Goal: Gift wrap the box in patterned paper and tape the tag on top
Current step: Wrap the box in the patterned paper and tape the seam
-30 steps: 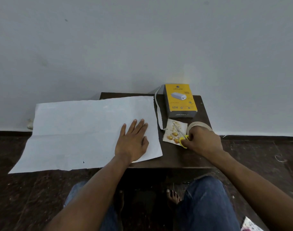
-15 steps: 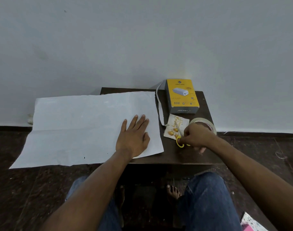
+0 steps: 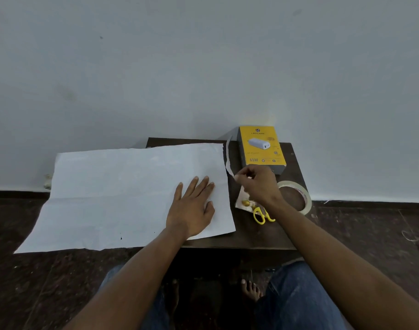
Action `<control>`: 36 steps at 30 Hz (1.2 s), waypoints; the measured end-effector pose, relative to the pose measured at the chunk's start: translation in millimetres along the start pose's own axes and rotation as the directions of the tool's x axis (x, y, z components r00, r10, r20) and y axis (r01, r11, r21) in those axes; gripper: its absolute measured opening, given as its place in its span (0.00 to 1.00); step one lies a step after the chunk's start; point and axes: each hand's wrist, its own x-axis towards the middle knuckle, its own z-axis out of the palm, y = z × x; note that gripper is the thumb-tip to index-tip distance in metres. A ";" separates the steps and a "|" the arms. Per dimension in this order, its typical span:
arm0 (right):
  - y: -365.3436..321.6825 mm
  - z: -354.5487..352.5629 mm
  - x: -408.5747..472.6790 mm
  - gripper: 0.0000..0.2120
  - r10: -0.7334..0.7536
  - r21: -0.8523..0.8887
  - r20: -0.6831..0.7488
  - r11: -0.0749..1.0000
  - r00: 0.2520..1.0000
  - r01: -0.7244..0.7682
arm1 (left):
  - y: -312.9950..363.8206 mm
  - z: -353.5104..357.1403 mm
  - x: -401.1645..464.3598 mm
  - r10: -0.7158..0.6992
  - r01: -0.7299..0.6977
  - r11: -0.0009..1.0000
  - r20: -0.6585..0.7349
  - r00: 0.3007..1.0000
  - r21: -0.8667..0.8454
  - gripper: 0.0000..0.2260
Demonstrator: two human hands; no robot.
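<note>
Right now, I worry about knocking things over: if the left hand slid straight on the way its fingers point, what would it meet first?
The left hand lies flat on the paper, fingers pointing up-right. It would probably first reach the thin paper strip, then the yellow box; depth is uncertain.

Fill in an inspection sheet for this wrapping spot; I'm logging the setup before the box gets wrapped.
Surface: small dark table against the wall, low over a dark floor.
Job's things: paper spread white side up, overhanging the table's left edge; yellow box at the back right, unwrapped; tag and tape roll beside it.
Clutter: yellow scissors lying on the table; thin paper strip by the box.
Grips: left hand flat on the paper; right hand pinches the strip's lower end.
Cables: nothing seen.
Surroundings: bare pale wall; the person's knees and bare feet below.
</note>
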 end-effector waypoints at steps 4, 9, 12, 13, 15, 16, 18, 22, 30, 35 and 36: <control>-22.8 -17.6 -2.7 0.09 0.037 0.485 0.037 0.873 0.999 -0.051 | 1.0 -5.1 0.7 -0.040 0.036 0.980 -0.016 0.999 -0.195 0.24; -31.8 -20.2 -9.2 0.12 -0.016 0.613 0.131 0.787 0.991 -0.068 | 19.7 -17.1 0.2 -0.183 0.151 0.604 0.049 0.982 -0.783 0.21; -32.5 -17.0 -12.5 0.12 -0.030 0.583 0.170 0.809 0.985 -0.076 | 36.5 -24.6 -3.2 -0.223 0.065 0.318 -0.008 0.975 -0.946 0.24; -32.4 -16.7 -14.0 0.13 -0.032 0.569 0.192 0.818 0.981 -0.085 | 40.1 -27.2 -4.2 -0.220 0.041 0.279 -0.023 0.975 -0.960 0.24; -31.2 -16.8 -16.2 0.12 -0.022 0.555 0.204 0.826 0.979 -0.097 | 43.6 -28.7 -5.0 -0.225 0.001 0.235 -0.054 0.973 -0.972 0.19; -30.5 -16.8 -16.5 0.12 -0.008 0.559 0.188 0.823 0.982 -0.100 | 44.4 -28.8 -4.9 -0.247 -0.006 0.220 -0.062 0.967 -0.976 0.14; -27.6 -16.3 -15.8 0.11 0.037 0.551 0.110 0.829 0.993 -0.092 | 45.0 -30.1 -5.9 -0.319 -0.010 0.174 -0.066 0.945 -0.985 0.10; -15.4 -9.7 -13.7 0.08 0.106 0.412 -0.090 0.909 0.990 -0.059 | 43.0 -37.8 -7.8 -0.374 0.006 -0.115 0.049 0.926 -0.993 0.09; -7.4 24.3 -36.0 0.07 0.129 0.502 0.145 0.845 0.981 -0.186 | 43.1 -46.2 -2.7 -0.332 -0.047 -0.634 0.217 0.918 -0.772 0.13; -9.8 35.9 -45.4 0.07 0.109 0.519 0.199 0.831 0.974 -0.199 | 43.4 -52.9 -0.7 -0.355 -0.129 -0.747 0.227 0.907 -0.652 0.17; -10.9 37.4 -46.6 0.08 0.093 0.517 0.203 0.835 0.975 -0.188 | 42.5 -53.8 0.0 -0.353 -0.135 -0.765 0.233 0.906 -0.630 0.17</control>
